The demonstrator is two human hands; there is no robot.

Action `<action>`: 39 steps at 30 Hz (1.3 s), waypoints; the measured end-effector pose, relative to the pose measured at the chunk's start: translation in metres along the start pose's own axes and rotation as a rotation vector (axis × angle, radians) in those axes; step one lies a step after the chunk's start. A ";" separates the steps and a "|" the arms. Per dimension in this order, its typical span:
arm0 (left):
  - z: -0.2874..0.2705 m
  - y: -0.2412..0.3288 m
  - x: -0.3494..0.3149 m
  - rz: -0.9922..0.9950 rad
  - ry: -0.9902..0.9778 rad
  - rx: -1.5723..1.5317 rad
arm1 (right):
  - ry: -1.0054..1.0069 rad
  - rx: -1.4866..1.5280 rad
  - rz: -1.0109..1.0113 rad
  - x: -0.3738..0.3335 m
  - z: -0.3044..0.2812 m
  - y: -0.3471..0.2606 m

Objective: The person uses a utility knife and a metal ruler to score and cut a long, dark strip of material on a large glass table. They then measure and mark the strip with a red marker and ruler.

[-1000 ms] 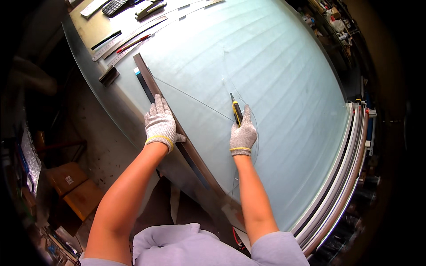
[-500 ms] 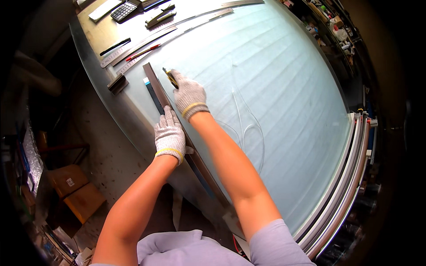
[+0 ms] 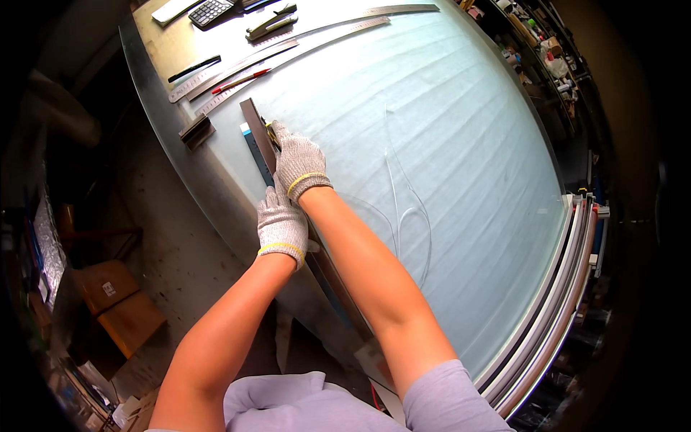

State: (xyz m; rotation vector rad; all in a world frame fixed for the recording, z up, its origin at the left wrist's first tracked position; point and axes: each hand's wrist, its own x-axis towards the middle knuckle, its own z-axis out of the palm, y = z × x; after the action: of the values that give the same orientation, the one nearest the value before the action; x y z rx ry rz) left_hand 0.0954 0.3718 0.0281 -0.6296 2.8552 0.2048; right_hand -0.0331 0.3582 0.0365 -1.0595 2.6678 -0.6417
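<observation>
Brown bar (image 3: 258,126) lies on the pale table (image 3: 475,158) under the flat, unclenched left hand (image 3: 282,225); the right hand (image 3: 300,158) grasps a yellow-black cutter (image 3: 271,131), mostly hidden, seemingly at the bar's edge; dark strip (image 3: 256,155) alongside; rulers (image 3: 363,27) beyond.

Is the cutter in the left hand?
No: the yellow-and-black cutter is in the gloved right hand, while the gloved left hand rests on the long brown strip.

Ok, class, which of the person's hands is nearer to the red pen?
Right. The right hand, holding the cutter, is below and right of the red pen in the picture; the left hand, on the brown strip, is farther below it.
</observation>
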 end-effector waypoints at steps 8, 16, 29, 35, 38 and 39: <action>0.027 -0.007 0.007 -0.110 0.224 -0.216 | -0.066 -0.029 0.005 -0.031 -0.013 -0.003; 0.014 -0.005 0.008 -0.138 0.131 -0.283 | -0.066 0.016 0.026 -0.048 -0.011 0.006; -0.029 0.006 0.005 -0.052 -0.240 -0.100 | 0.217 0.148 0.156 -0.085 -0.030 0.034; -0.024 0.003 0.002 -0.054 -0.222 -0.128 | 0.333 0.524 0.158 -0.089 -0.031 0.080; -0.027 0.001 0.003 -0.071 -0.245 -0.112 | 0.133 0.937 0.424 -0.101 -0.064 0.070; -0.029 0.001 0.003 -0.075 -0.251 -0.109 | 0.117 0.999 0.467 -0.107 -0.070 0.073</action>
State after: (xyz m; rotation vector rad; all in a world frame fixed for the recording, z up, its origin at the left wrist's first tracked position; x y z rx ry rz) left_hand 0.0875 0.3665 0.0556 -0.6776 2.5888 0.3999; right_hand -0.0235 0.5015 0.0677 -0.1230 2.0369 -1.6592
